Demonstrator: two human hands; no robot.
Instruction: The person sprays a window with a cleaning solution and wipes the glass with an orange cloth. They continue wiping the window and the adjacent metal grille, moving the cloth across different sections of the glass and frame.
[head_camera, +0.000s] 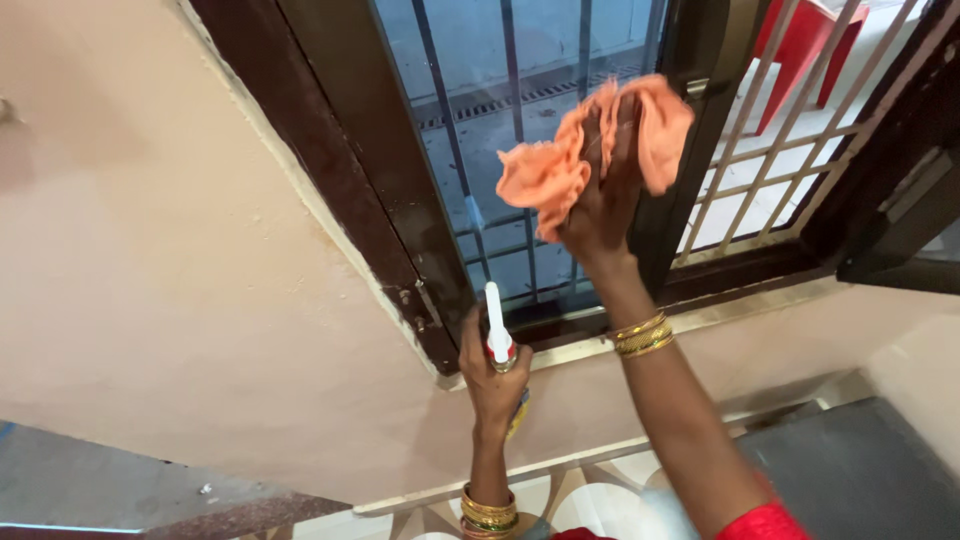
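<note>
Your right forearm, nearest the camera with gold bangles (642, 336) at the wrist, ran up to your right hand (598, 215), whose fingers were bunched tight on an orange cloth (560, 170). That cloth was pressed flat on the window glass (470, 120), its loose folds spilling out on both sides of the hand. Lower down, your left hand (490, 375) was wrapped firmly round a spray bottle (498, 340) with a white nozzle and red collar, held upright just below the bottom rail of the dark brown window frame (370, 180); most of the bottle was hidden inside your fist.

Outward from the cloth, the glass sat in front of metal bars (520, 230), and through it you could see a paved yard. To the right stood an open section with a pale grille (770, 180) and something red (800, 40) beyond it. A peach-coloured wall (150, 250) filled the left side.

By the look of it, you were in the wiping step, with the cloth on the upper middle of the pane. The next move seemed to call for steady pressure and overlapping strokes toward the frame edges, keeping the bottle clear of the glass.
</note>
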